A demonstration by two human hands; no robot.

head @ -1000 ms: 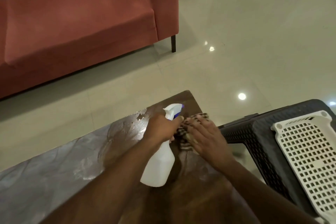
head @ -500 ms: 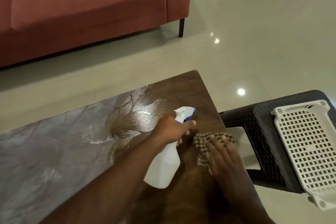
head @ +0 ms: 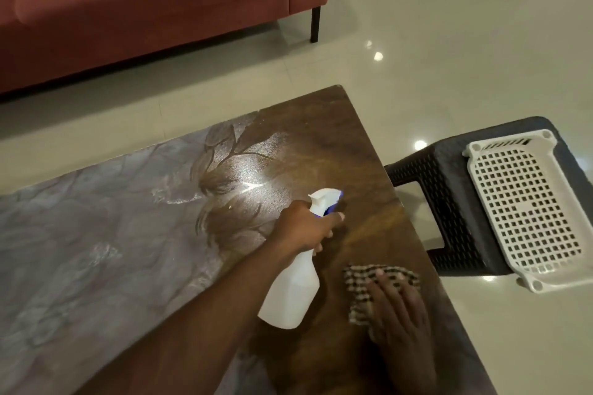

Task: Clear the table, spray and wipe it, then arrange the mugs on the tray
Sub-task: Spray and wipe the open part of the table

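White spray bottle (head: 293, 292) gripped by left hand (head: 305, 228), nozzle aimed far-right, right hand (head: 398, 308) flat on cloth (head: 362, 285)

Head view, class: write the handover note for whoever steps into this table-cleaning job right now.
Left hand grips the spray bottle, nozzle aimed over the table.
Right hand presses the checked cloth flat near the table's right edge.
White tray lies on the dark stool beside the table.
Done: table cleared, wet sheen mid-table.
Left: finish wiping, then set the mugs on the tray; no mugs in view.
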